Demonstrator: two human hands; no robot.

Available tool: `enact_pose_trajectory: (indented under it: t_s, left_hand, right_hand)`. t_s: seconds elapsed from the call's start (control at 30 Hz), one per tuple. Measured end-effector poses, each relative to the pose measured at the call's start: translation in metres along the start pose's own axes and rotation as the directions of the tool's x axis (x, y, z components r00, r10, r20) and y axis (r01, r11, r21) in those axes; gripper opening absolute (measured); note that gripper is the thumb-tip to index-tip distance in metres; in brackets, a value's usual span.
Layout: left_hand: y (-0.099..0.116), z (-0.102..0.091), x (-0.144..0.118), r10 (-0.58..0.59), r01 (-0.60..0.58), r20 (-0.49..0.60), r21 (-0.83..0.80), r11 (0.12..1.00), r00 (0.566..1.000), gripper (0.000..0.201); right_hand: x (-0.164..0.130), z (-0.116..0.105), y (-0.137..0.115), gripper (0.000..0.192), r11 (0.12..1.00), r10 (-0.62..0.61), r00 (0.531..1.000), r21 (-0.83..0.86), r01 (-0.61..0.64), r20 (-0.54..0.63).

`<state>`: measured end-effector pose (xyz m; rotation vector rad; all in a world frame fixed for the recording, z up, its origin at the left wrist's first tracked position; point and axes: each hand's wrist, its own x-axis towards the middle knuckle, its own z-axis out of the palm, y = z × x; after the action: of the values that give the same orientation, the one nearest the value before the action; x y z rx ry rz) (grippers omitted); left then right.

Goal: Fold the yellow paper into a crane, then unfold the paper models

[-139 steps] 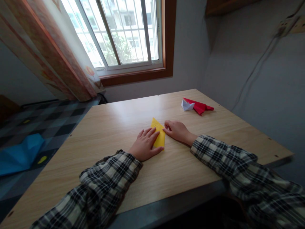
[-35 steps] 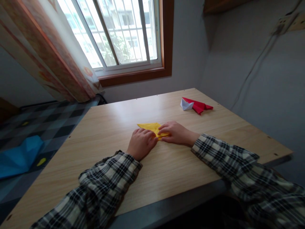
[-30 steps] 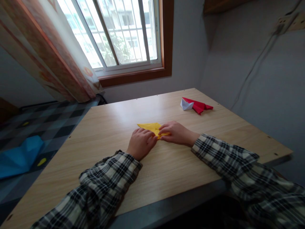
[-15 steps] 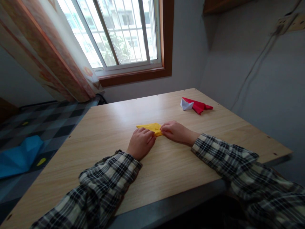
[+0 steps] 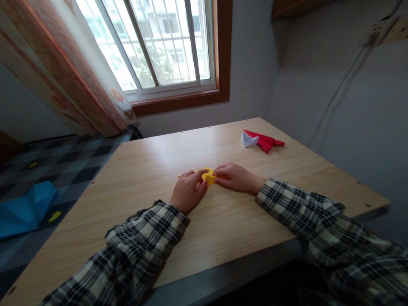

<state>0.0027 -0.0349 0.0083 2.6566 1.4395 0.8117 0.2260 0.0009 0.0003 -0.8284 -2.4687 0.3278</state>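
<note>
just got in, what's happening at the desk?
A person in plaid sleeves is folding a small yellow sheet of paper flat on the light wooden table. The left hand and right hand meet over it, fingertips pressing on it, so most of it is hidden. A finished red and white folded paper piece lies apart at the far right.
</note>
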Motion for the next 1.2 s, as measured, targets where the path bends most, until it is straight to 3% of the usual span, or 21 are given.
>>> enact_pose_trajectory:
  t_s: [0.5, 0.7, 0.87, 0.97, 1.13, 1.2]
  left_hand:
    - [-0.0034, 0.0023, 0.0009, -0.029, 0.029, 0.038, -0.003, 1.000, 0.999, 0.042]
    - [-0.0061, 0.0037, 0.0006, 0.087, -0.088, 0.020, 0.043, 0.995, 0.996, 0.027]
    - [-0.0054, 0.0033, 0.0004, 0.202, -0.204, 0.035, 0.063, 0.977, 0.979, 0.019]
    - [-0.0049, 0.0025, 0.0016, 0.248, -0.251, 0.076, 0.034, 0.967, 0.966, 0.019]
    - [-0.0063, 0.0033, 0.0023, 0.275, -0.278, 0.085, 0.022, 0.960, 0.958, 0.021]
    - [-0.0065, 0.0036, 0.0020, 0.281, -0.284, 0.089, 0.030, 0.958, 0.956, 0.021]
  right_hand:
    - [0.0012, -0.0010, 0.0021, 0.015, 0.989, 0.080, 0.995, -0.120, -0.086, -0.053]
    - [0.0006, -0.0003, 0.0030, 0.013, 0.974, 0.137, 0.990, -0.178, -0.141, -0.036]
    - [-0.0002, 0.0006, 0.0023, 0.014, 0.975, 0.179, 0.982, -0.123, -0.185, -0.061]
    - [-0.0007, 0.0016, 0.0021, 0.022, 0.979, 0.177, 0.981, -0.086, -0.184, -0.086]
    - [-0.0016, 0.0038, 0.0036, 0.054, 0.982, 0.170, 0.979, -0.061, -0.177, -0.111]
    - [-0.0015, 0.0037, 0.0044, 0.052, 0.982, 0.165, 0.981, -0.077, -0.173, -0.100]
